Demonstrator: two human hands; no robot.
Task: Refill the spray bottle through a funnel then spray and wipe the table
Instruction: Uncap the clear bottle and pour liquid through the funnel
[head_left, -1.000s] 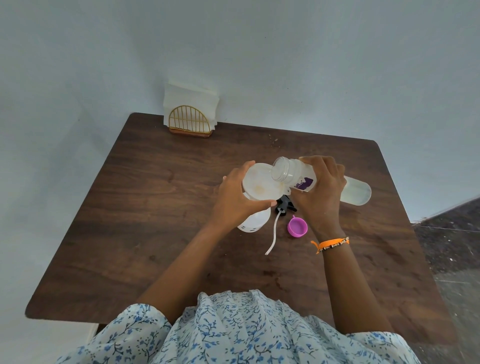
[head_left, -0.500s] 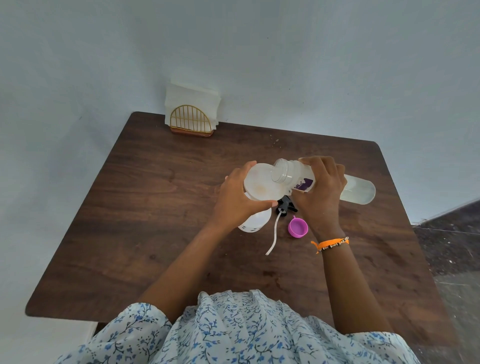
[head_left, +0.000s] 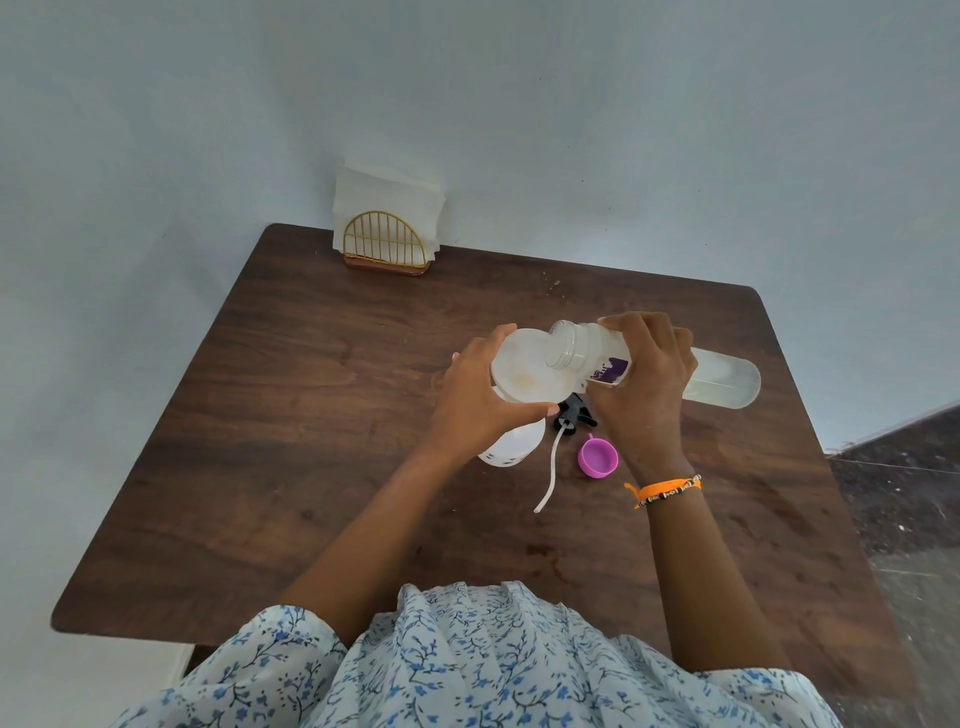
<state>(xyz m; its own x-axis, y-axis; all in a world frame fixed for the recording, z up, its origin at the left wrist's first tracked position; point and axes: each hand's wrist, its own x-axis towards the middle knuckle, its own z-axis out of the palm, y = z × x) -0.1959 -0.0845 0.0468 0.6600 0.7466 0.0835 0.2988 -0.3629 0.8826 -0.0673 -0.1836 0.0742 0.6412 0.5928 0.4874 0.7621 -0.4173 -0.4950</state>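
A person in a blue-flowered white top leans over a dark wooden table (head_left: 291, 426). Nearest them on the table lie a small purple cap (head_left: 598, 457), open side up, and a black spray head (head_left: 730, 413) with its white tube trailing toward the person. Just beyond, the left hand (head_left: 480, 402) curls around the rim of a white funnel (head_left: 524, 371) seated in a white spray bottle (head_left: 511, 441) standing on the table. The right hand (head_left: 647, 382), an orange band on its wrist, grips a clear refill bottle (head_left: 719, 384) tipped nearly level, its open mouth over the funnel's bowl; pale liquid sits in the bottle's far end. At the table's far left corner, against the wall, a gold wire holder (head_left: 383, 247) stands filled with white napkins (head_left: 387, 200).
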